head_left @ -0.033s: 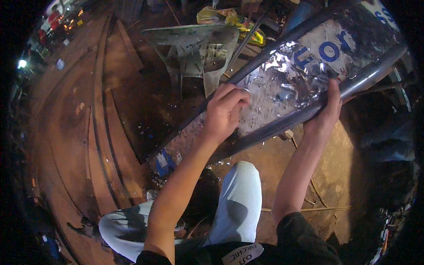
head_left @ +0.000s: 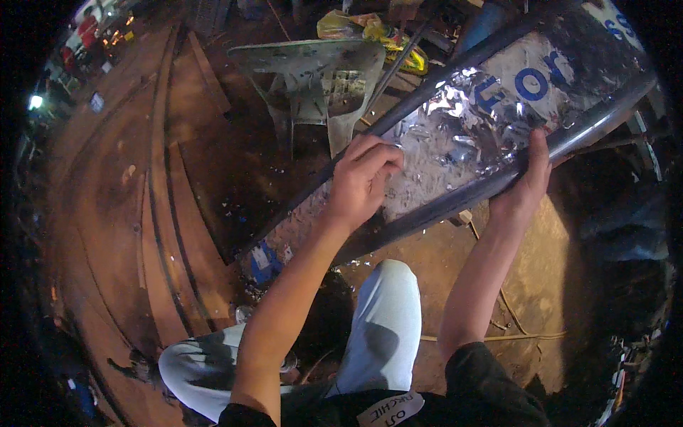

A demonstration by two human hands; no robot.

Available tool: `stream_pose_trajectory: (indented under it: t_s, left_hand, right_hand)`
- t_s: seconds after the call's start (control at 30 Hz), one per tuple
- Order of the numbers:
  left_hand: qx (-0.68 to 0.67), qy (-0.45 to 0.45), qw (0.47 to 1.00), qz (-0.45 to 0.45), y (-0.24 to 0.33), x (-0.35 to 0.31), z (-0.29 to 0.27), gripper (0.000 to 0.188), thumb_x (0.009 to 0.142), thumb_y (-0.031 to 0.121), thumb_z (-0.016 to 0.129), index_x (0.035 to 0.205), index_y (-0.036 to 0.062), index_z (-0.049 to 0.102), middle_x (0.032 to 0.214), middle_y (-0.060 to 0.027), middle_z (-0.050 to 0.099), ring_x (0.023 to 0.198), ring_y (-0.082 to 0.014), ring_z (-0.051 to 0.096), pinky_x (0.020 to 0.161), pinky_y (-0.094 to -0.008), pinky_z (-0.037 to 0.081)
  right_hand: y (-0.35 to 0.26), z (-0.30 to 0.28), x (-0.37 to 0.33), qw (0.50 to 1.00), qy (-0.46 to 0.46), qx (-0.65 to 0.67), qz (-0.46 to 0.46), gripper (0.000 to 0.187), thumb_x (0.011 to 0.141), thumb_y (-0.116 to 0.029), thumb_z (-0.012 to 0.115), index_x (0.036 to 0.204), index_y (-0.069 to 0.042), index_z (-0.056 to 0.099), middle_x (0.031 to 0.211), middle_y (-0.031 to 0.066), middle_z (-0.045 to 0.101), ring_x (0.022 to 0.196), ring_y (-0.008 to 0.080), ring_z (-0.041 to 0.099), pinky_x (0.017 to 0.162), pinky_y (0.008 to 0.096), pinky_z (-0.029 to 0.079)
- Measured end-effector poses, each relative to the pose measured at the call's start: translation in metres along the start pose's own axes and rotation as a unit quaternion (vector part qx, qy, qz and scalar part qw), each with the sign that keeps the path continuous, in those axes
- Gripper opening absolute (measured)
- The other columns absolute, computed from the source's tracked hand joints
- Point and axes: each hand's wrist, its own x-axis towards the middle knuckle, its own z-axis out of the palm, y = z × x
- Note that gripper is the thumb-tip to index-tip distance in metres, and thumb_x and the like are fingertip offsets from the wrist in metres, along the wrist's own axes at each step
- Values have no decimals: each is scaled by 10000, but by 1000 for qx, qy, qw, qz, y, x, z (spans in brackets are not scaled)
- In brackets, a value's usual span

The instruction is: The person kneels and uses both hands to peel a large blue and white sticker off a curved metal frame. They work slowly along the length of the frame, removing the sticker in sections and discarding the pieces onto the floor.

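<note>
A long panel (head_left: 427,171) slants from lower left to upper right in front of me. Its face is covered with torn, crinkled silvery and white film bearing blue lettering. Dark round metal tubes run along both long sides. My left hand (head_left: 364,178) rests over the panel near its far tube, fingers curled into a pinch at the film; anything between the fingertips is too small or hidden to make out. My right hand (head_left: 523,181) is wrapped round the near tube (head_left: 569,142), thumb on top and the other fingers hidden below.
A worn plastic chair (head_left: 313,53) stands beyond the panel, with a yellow plastic bag (head_left: 348,27) behind it. Long brown strips (head_left: 160,213) lie along the left floor. A thin cord (head_left: 498,337) crosses the floor at right. My knees (head_left: 388,313) are below the panel.
</note>
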Motion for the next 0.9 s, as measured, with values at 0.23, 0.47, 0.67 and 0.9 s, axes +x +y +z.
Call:
stream_pose_trajectory:
  t_s: [0.23,0.47,0.67,0.9]
  left_hand:
    - [16,30,997,-65,9,-12,-14,238,757,-68,662,974,30,667,982,-147,637,932,-311,633,796,-356,506]
    - [74,22,996,-40,-3,-10,-24,303,737,-4,718,1033,62,715,994,-137,672,898,-300,661,778,-347,532]
    - [54,6,998,25,-17,-12,-23,199,774,-8,669,966,41,683,956,-117,644,889,-316,618,765,-395,505]
    - [70,-22,997,24,-24,-8,-14,214,795,9,602,1007,28,611,1053,-163,576,1009,-363,558,869,-444,470]
  right_hand:
    - [2,-10,7,999,-31,-27,-2,472,872,-258,703,1240,-37,507,1118,112,597,1002,228,610,815,363,547]
    - [-19,11,-4,891,94,-260,-361,606,799,-230,800,1269,-49,462,1086,86,575,945,178,568,840,314,469]
    - [-41,48,-40,625,-467,-532,-329,299,676,-148,797,946,-71,694,933,62,657,1002,275,552,861,402,452]
    - [-6,60,-26,492,-520,-603,-352,190,736,-177,740,903,-86,732,985,39,660,974,252,569,870,396,404]
